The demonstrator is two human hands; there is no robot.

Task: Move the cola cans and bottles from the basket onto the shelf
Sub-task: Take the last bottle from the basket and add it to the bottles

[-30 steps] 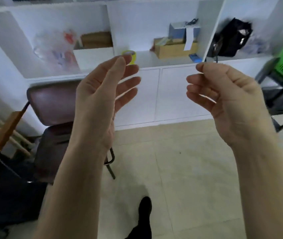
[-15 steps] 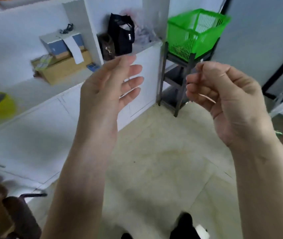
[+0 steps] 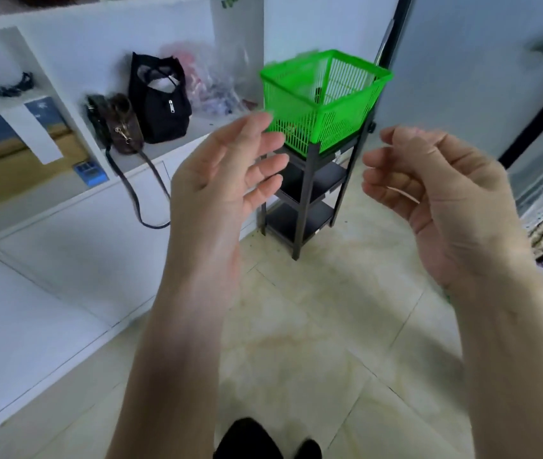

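I see one green basket [image 3: 324,104] sitting tilted on top of a black three-tier rack [image 3: 308,190], its open mouth facing up and toward me; what's inside is too blurred to count. My left hand [image 3: 227,170] hangs in front of its near corner, fingers relaxed and spread, holding nothing. My right hand [image 3: 435,190] is loosely curled and empty, with two handbags [image 3: 160,101] on the white shelf [image 3: 177,140] left.
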